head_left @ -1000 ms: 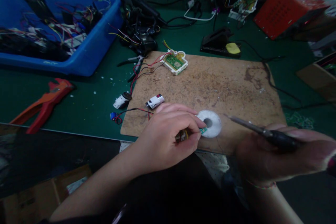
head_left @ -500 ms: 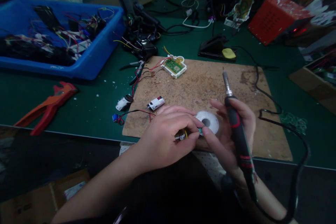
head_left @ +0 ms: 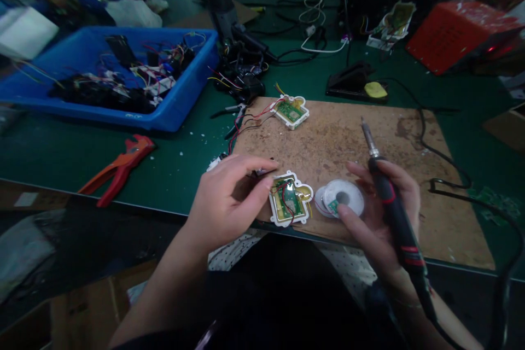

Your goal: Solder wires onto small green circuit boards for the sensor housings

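My left hand is open, thumb and forefinger apart, beside the left edge of a white plastic case with a green circuit board in it. Thin red and black wires cross that board. Under the left fingers, something small and dark is mostly hidden. A soldering iron rests in my right hand, its metal tip pointing up and away from me. The right thumb touches a small green circuit board in front of a white spool.
A second cased circuit board lies at the back of the brown work board. Red-orange cutters and a blue bin of wired parts are on the left. Behind stand the iron's holder and a red box.
My left hand has moved left, off the small green board, baring the cased circuit board. The right hand keeps the soldering iron. The whole view has shifted.
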The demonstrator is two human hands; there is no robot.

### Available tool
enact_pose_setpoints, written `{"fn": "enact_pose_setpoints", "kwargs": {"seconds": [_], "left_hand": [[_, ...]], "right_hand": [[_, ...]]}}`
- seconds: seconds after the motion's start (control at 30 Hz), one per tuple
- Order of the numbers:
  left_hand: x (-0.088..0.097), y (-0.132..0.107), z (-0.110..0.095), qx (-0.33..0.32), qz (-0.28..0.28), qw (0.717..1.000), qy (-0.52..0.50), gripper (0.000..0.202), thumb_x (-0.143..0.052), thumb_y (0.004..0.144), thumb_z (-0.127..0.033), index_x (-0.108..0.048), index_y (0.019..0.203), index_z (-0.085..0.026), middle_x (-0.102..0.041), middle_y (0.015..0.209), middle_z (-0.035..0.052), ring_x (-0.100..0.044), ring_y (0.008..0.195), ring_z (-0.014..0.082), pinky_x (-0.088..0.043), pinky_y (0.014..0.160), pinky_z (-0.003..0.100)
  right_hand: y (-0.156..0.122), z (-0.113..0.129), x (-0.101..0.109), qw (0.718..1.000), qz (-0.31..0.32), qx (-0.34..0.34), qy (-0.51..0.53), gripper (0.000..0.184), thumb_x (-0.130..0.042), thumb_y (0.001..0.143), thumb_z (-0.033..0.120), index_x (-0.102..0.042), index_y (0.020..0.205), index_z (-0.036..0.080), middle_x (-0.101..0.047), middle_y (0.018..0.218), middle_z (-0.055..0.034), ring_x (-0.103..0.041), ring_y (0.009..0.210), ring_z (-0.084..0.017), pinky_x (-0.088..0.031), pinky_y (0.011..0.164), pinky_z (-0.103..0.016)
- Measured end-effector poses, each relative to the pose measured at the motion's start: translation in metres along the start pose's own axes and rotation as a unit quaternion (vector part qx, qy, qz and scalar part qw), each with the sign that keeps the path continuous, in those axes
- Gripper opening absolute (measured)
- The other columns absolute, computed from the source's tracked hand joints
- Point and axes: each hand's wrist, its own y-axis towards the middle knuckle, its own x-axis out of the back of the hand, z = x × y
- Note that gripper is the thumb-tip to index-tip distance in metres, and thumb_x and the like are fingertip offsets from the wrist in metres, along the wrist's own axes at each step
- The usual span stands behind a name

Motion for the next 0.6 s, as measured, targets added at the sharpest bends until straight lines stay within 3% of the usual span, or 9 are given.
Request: {"fn": "enact_pose_setpoints", "kwargs": {"seconds": [0.13,0.3,0.37,0.5,0.6], "left_hand": [[-0.008,0.0,-0.003,-0.095,0.072,0.992,0.036,0.018,-0.071,0.094,-0.019,-0.072,0.111,-0.023,-0.079,0.117,0.0032,-0.072,0.115,0.0221,-0.052,0.104,0.041],[-0.017,-0.002,0.0,-0.161,0.067,0.984,0.049,0.014,-0.072,0.096,-0.021,-0.076,0.108,-0.027,-0.08,0.119,0.0005,-0.072,0.116,0.0208,-0.051,0.104,0.041],[-0.019,-0.002,0.002,-0.15,0.055,0.987,0.029,0.011,-0.071,0.097,-0.023,-0.076,0.106,-0.027,-0.081,0.114,0.0,-0.074,0.113,0.0203,-0.052,0.104,0.039],[-0.024,0.001,-0.002,-0.061,0.032,0.998,-0.009,0.011,-0.068,0.1,-0.028,-0.077,0.106,-0.024,-0.083,0.106,0.0019,-0.077,0.102,0.0202,-0.055,0.097,0.036],[-0.028,0.005,-0.011,-0.02,0.048,0.997,-0.057,0.011,-0.066,0.101,-0.027,-0.076,0.104,-0.023,-0.082,0.103,0.0012,-0.076,0.094,0.017,-0.056,0.09,0.031]], "right_hand": [[0.001,0.002,-0.001,1.0,-0.003,0.0,0.002,0.081,-0.084,0.068,0.009,-0.055,0.14,0.032,-0.071,0.136,-0.0066,-0.067,0.125,-0.025,-0.052,0.112,-0.049],[0.002,0.003,-0.002,1.0,-0.006,0.004,0.001,0.081,-0.085,0.066,0.008,-0.055,0.138,0.031,-0.072,0.134,-0.0067,-0.069,0.121,-0.024,-0.056,0.105,-0.044],[0.002,0.002,-0.001,1.0,-0.007,0.004,0.001,0.081,-0.085,0.066,0.008,-0.056,0.137,0.031,-0.072,0.133,-0.0065,-0.069,0.121,-0.024,-0.057,0.103,-0.043],[0.002,0.002,-0.001,1.0,-0.006,0.005,-0.014,0.079,-0.084,0.067,0.009,-0.056,0.138,0.03,-0.072,0.133,-0.006,-0.069,0.12,-0.024,-0.056,0.105,-0.045],[0.002,0.004,-0.001,1.0,0.003,0.01,-0.016,0.079,-0.084,0.07,0.009,-0.055,0.139,0.032,-0.072,0.133,-0.0045,-0.069,0.12,-0.023,-0.054,0.106,-0.043]]}}
